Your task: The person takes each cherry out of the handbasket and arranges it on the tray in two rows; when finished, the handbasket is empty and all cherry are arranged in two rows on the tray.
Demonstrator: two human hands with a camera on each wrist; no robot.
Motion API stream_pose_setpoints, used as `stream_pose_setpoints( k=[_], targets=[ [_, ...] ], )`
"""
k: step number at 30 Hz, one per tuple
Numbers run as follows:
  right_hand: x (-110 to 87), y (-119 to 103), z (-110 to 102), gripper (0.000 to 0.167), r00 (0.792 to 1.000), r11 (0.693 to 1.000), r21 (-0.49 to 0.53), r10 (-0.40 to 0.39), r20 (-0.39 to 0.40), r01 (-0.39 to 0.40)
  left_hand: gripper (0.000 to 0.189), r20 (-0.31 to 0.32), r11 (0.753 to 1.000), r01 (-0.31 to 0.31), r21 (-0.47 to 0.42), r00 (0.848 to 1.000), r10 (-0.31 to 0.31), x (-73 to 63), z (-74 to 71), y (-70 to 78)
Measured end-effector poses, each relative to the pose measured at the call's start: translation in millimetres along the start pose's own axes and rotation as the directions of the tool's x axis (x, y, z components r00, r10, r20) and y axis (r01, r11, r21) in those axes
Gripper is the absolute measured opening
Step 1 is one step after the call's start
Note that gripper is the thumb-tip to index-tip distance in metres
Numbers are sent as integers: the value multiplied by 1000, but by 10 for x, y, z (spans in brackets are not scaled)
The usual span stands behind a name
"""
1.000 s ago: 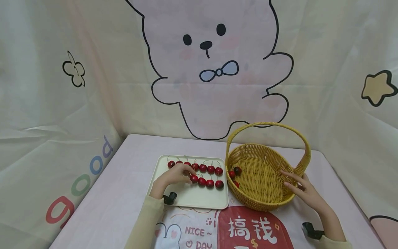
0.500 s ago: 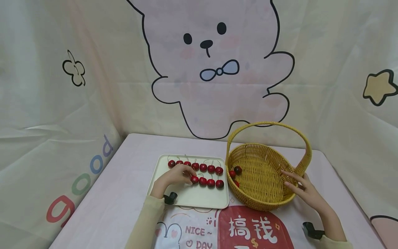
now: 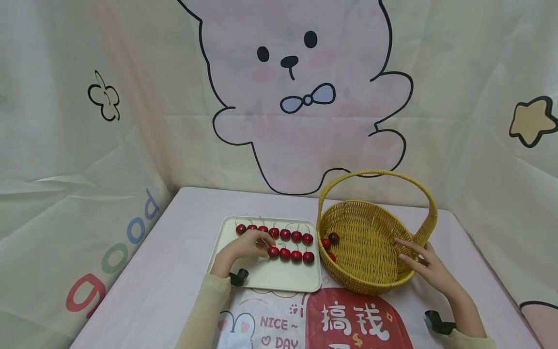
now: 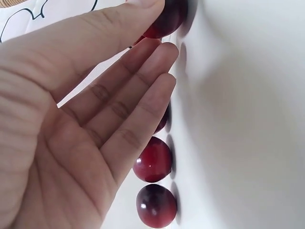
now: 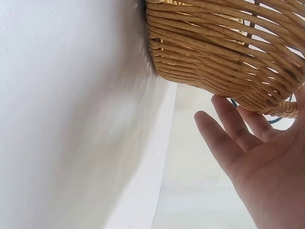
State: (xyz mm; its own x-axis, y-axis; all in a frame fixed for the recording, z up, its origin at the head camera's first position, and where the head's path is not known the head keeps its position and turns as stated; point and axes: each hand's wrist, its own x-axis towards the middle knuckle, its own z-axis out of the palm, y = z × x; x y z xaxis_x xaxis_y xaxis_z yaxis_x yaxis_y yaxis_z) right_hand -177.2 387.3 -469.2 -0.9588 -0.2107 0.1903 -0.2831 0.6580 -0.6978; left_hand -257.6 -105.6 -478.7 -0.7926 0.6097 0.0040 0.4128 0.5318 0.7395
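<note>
At the left end of the front row of cherries, my left hand [image 3: 248,244] has its thumb and fingertips on a cherry [image 3: 273,251]. The left wrist view has the thumb pressed against a dark red cherry [image 4: 167,19], the other fingers stretched beside it; the index finger is mostly hidden. These cherries lie on a cream tray [image 3: 279,281]. My right hand [image 3: 431,271] holds the right rim of a yellow wicker basket [image 3: 366,252], with two digits inside. The right wrist view has several fingers outside, against the basket wall [image 5: 214,52].
A back row of several cherries [image 3: 285,234] runs along the tray's far side. Inside the basket, three cherries [image 3: 333,238] sit by its left wall. A tall handle [image 3: 377,173] arches over the basket. A printed mat [image 3: 279,322] lies in front, and curtains surround the table.
Almost nothing moves. Both hands stay in place, the left at the same cherry and the right on the basket rim; the head view shifts very slightly.
</note>
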Motion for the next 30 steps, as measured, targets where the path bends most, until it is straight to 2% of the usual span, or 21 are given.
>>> stream_pose_setpoints(
  k=[9, 13, 18, 24, 27, 30],
  targets=[
    [12, 12, -8, 42, 1000, 1000, 21, 4, 18, -4, 27, -13, 1000, 9, -18, 1000, -9, -26, -42, 97],
    [9, 11, -7, 42, 1000, 1000, 25, 6, 22, -6, 27, -28, 1000, -20, -22, 999, 19, -19, -48, 135],
    [7, -6, -22, 42, 1000, 1000, 26, 6, 19, -6, 30, -36, 993, -93, -74, 995, 91, 14, -24, 188],
    [9, 7, -8, 42, 1000, 999, 36, 16, 25, -17, 28, -43, 984, -167, -58, 985, 164, 86, 81, 299],
    [3, -2, -3, 43, 999, 999, 36, 23, 24, -24, 28, -44, 976, -215, -43, 976, 213, 137, 151, 375],
    [-7, -16, -11, 43, 1000, 999, 34, 19, 23, -20, 25, -52, 961, -276, -28, 960, 274, 203, 232, 464]
  ],
)
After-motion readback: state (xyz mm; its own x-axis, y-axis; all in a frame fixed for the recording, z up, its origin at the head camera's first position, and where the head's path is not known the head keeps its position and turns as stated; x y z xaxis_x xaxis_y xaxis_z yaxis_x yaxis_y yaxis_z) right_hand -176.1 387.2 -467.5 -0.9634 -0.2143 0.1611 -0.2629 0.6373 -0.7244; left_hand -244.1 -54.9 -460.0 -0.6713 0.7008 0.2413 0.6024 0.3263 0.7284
